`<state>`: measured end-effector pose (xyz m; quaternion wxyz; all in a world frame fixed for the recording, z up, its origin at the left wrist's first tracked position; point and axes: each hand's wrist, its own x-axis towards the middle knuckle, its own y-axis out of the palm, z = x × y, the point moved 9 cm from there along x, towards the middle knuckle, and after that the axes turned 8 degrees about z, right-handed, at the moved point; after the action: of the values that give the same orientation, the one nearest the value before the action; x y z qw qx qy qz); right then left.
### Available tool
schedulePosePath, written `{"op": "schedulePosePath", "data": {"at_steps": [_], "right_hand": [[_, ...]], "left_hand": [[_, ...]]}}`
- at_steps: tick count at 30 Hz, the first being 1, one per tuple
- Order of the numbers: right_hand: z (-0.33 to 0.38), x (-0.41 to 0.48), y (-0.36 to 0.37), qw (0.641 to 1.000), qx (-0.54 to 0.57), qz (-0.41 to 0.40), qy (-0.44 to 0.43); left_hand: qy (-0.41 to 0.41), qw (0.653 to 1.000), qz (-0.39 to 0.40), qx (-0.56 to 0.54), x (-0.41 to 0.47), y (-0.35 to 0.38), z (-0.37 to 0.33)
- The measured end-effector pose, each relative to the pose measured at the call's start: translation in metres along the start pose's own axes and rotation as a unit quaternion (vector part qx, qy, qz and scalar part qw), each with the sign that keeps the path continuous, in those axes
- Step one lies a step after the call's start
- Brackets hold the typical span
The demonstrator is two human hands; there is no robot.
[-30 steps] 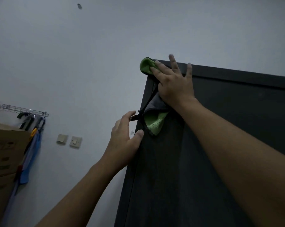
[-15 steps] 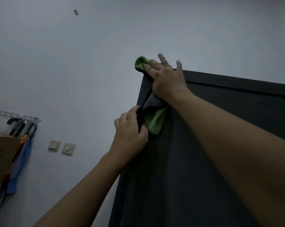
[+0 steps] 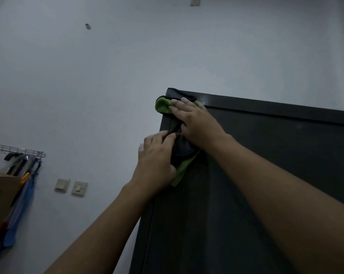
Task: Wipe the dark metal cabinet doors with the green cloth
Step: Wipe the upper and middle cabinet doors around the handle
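head view: right hand (image 3: 196, 125) presses green cloth (image 3: 163, 105) flat-fingered onto top left corner of dark metal cabinet door (image 3: 266, 175), left hand (image 3: 157, 159) pinches its hanging lower fold; cloth looks soft, light, floppy, so best bunched under the palm, not held by an edge.

A pale wall (image 3: 167, 56) fills most of the view. On it, at the far left, a wire rack (image 3: 17, 150) is fixed, and dark curved handles (image 3: 15, 161) hang below it. A blue fabric piece (image 3: 21, 210) hangs down beside a cardboard box (image 3: 1, 192). To the right of these are two square wall plates (image 3: 62, 185), side by side. Higher up, a small dark fitting (image 3: 88, 26) is on the wall.
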<state>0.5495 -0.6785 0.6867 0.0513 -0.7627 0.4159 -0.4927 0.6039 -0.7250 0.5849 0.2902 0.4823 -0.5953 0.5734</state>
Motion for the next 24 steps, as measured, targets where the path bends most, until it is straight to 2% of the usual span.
{"op": "schedulePosePath", "data": {"at_steps": [4, 7, 13, 15, 17, 21, 24], "right_hand": [[-0.008, 0.015, -0.003, 0.999, 0.001, -0.035, 0.029], [-0.009, 0.037, -0.008, 0.999, -0.008, -0.044, 0.031], [0.040, 0.061, 0.009, 0.988, -0.056, 0.023, -0.140], [0.046, 0.047, 0.011, 0.988, -0.022, -0.033, -0.148], [0.044, 0.027, 0.013, 0.987, 0.034, -0.087, -0.134], [0.035, -0.022, 0.026, 0.991, 0.081, -0.087, -0.058], [0.029, -0.056, 0.034, 0.994, 0.078, -0.067, -0.025]], "left_hand": [[0.004, 0.999, 0.013, 0.044, 0.003, 0.007, -0.003], [0.000, 0.999, -0.008, 0.039, 0.006, 0.003, -0.001], [-0.040, 0.996, -0.072, -0.042, -0.005, -0.003, 0.013], [-0.062, 0.993, -0.079, -0.061, -0.013, -0.003, 0.022], [-0.077, 0.991, -0.080, -0.071, -0.020, -0.005, 0.030], [-0.058, 0.994, -0.073, -0.057, -0.031, -0.012, 0.027], [-0.038, 0.998, 0.002, -0.055, -0.032, -0.004, 0.013]]}}
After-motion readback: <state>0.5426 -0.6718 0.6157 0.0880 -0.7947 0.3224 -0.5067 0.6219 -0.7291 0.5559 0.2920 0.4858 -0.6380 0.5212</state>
